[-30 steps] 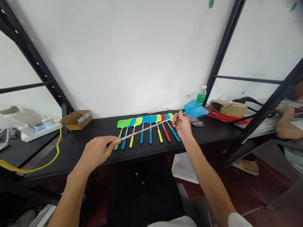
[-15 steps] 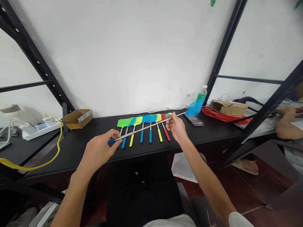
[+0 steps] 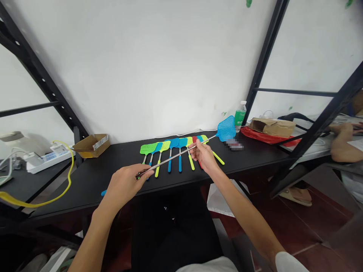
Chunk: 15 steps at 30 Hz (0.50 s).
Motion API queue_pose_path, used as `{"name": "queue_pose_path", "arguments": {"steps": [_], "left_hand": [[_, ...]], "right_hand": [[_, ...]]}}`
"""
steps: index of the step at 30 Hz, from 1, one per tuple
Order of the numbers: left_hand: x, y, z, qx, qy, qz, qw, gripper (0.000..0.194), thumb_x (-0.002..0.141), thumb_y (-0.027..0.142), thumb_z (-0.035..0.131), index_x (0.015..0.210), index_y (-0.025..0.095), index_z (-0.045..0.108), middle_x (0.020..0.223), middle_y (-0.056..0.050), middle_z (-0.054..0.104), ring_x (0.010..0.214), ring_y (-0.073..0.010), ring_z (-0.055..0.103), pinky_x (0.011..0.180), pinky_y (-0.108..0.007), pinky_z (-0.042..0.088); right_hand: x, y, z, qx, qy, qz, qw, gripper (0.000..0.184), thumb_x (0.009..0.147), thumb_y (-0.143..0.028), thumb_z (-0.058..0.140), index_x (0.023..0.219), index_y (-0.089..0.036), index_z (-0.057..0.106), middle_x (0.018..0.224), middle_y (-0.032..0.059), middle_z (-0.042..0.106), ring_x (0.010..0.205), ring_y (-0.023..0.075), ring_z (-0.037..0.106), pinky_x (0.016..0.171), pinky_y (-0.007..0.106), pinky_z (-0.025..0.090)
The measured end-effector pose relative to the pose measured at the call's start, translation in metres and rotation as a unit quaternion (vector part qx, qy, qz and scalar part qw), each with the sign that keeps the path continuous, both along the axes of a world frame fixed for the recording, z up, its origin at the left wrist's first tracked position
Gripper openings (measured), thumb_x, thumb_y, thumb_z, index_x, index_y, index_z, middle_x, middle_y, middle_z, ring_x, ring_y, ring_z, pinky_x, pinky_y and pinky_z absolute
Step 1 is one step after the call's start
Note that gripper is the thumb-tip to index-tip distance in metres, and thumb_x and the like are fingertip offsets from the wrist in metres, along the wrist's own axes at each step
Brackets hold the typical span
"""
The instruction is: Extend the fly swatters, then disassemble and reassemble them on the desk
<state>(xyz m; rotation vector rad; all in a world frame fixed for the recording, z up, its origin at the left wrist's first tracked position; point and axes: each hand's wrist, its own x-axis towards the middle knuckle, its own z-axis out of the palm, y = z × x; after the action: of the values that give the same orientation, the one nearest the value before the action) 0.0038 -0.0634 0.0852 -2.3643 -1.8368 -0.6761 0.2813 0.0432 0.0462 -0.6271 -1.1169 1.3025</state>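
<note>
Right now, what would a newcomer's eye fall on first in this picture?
Probably the blue fly swatter, held slantwise by the left hand and the right hand above the black table. Next comes the row of colourful swatters lying on that table. A yellow cable curves at the far left.

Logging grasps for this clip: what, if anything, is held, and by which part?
A blue fly swatter: the left hand holds it near its handle end, the right hand by the metal shaft, closer to the mesh head.
</note>
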Motion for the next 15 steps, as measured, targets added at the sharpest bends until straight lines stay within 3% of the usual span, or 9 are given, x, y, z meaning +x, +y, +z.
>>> {"name": "queue_pose_path", "arguments": {"steps": [9, 15], "left_hand": [[0.0, -0.006, 0.006, 0.012, 0.01, -0.01, 1.0, 0.044, 0.094, 0.058, 0.046, 0.106, 0.029, 0.077, 0.103, -0.002, 0.077, 0.091, -0.0245, 0.069, 0.069, -0.027, 0.042], [-0.017, -0.005, 0.007, 0.016, 0.03, 0.016, 0.999, 0.044, 0.092, 0.06, 0.047, 0.105, 0.031, 0.077, 0.101, -0.001, 0.078, 0.076, -0.0222, 0.068, 0.063, -0.027, 0.039]], "right_hand": [[0.008, -0.008, 0.013, 0.003, 0.022, -0.053, 0.998, 0.053, 0.075, -0.068, 0.069, 0.072, -0.016, 0.072, 0.061, 0.0046, 0.065, 0.047, 0.0102, 0.054, 0.04, 0.022, 0.036], [0.02, 0.002, 0.012, -0.017, 0.045, -0.085, 0.995, 0.05, 0.073, -0.065, 0.073, 0.07, -0.015, 0.07, 0.058, 0.0027, 0.062, 0.046, 0.0094, 0.053, 0.039, 0.021, 0.036]]}}
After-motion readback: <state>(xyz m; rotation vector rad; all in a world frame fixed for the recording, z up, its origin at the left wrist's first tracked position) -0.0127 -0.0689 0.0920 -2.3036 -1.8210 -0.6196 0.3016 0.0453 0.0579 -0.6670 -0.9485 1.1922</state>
